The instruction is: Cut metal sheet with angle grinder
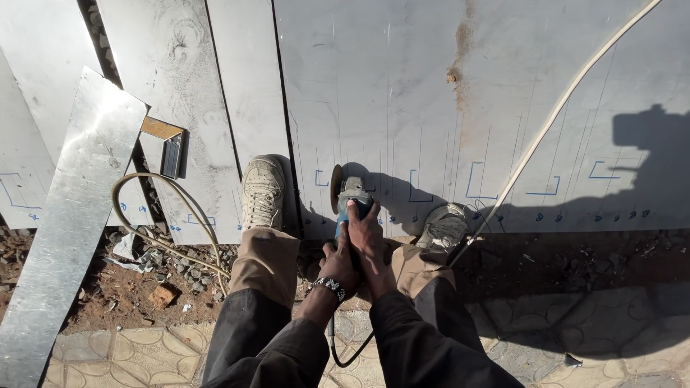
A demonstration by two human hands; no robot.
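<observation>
My left hand [336,267], beaded band at the wrist, and my right hand [366,233] are both clenched around the body of the blue angle grinder [351,197], forearms converging between my knees, its disc on edge against the large marked steel sheet [431,93] on the ground. My left shoe [263,192] and right shoe [443,226] rest on the sheet just beside the disc, so kickback or a slipping sheet could drive it into a foot. The pale cable [546,126] crossing the sheet could snag.

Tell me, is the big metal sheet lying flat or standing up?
Flat: the sheet lies on the ground, both shoes on it.
</observation>
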